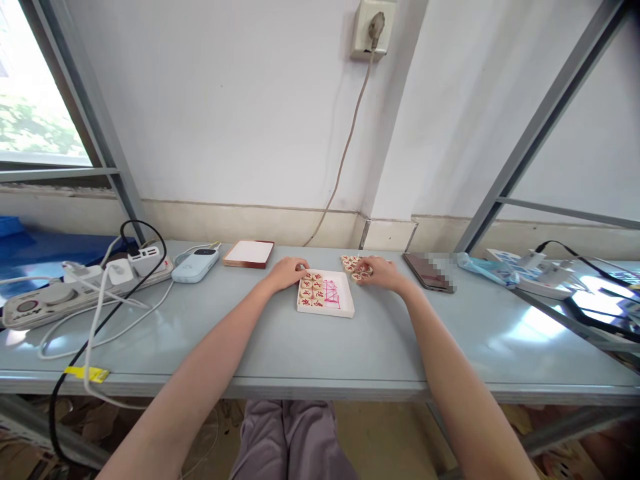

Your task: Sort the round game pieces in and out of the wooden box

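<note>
A shallow white box lies on the grey table in front of me. Round Chinese chess pieces fill its left part in two columns, and pink lines mark the bare floor on its right. My left hand grips the box at its far left corner, fingers curled over the rim. Just right of the box, my right hand has its fingertips closed on a Chinese chess piece beside a small group of loose pieces. The fingers partly cover that piece.
A box lid lies at the back, left of my hands. Farther left are a light blue power bank and a power strip with tangled cables. On the right lie a dark phone, a blue plastic wrapper and chargers.
</note>
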{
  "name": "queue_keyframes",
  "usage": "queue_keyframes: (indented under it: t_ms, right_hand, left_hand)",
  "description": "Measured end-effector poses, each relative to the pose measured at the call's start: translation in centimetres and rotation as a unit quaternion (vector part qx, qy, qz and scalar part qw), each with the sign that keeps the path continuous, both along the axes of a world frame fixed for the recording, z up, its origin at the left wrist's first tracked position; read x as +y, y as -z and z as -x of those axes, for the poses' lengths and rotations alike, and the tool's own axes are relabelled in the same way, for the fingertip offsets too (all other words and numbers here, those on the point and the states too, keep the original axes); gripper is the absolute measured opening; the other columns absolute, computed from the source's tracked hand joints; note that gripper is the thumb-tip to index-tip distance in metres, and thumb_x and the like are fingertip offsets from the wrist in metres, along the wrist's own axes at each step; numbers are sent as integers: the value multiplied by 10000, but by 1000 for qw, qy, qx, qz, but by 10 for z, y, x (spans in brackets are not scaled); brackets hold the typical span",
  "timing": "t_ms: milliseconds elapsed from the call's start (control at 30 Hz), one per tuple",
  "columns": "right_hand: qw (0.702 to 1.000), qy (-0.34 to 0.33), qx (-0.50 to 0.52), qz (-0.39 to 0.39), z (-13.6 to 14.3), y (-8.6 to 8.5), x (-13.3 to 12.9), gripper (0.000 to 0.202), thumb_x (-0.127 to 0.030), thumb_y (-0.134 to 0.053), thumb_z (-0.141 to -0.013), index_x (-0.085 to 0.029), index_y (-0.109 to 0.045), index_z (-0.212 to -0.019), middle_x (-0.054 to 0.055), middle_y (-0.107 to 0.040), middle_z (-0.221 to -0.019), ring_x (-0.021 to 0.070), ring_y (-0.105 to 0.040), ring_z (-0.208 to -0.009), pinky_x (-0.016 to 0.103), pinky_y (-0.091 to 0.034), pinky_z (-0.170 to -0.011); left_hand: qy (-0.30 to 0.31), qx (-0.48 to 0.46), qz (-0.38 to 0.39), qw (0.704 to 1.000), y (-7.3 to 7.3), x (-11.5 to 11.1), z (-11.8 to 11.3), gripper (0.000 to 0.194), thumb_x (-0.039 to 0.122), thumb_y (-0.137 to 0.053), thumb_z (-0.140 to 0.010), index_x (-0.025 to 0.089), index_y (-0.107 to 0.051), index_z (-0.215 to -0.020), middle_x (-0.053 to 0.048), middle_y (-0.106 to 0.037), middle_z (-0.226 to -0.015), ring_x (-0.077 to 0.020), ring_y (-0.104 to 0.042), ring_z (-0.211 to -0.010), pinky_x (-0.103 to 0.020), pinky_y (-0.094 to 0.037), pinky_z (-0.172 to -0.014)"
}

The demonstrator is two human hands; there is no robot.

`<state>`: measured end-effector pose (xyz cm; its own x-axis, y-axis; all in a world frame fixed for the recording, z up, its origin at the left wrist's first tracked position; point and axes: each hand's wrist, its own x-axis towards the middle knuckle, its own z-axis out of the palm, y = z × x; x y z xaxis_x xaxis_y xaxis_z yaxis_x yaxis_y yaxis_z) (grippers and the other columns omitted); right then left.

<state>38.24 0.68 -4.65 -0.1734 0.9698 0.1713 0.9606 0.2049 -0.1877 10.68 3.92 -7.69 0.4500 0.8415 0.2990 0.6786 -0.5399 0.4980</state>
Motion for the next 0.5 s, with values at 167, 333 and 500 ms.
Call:
queue_keyframes:
  t_ms: [167,333,500]
  right_hand:
    - [997,57,-21,47,-10,-10,-5,308,-467,-609,-648,-263,-603,-878,4,-636,-917,217,-562,-883,337,-342,-754]
    - [990,89,-113,11,-12,-12,-7,253,-395,-618,-689,-244,-604,-892,8,-660,-838,201,-579,-824,324,-317,-739]
    - [993,54,-101,-9,-10,-7,-4,201,-364,-612,-704,-241,-617,-863,12,-662,-853,180,-574,-793,270,-322,-643]
  left_hand:
    - [2,-2,-3,1000,2,0,0,238,252,-450,-748,205,-652,-866,-12,-642,-753,-146,-538,-686,-236,-325,-566]
    - [7,6,4,1000,0,-2,0,244,282,-446,-763,201,-646,-877,-8,-639,-744,-141,-532,-676,-233,-324,-562]
    - [5,6,-1,1000,1,-1,0,246,287,-445,-767,209,-646,-886,-7,-637,-752,-140,-528,-672,-231,-325,-565]
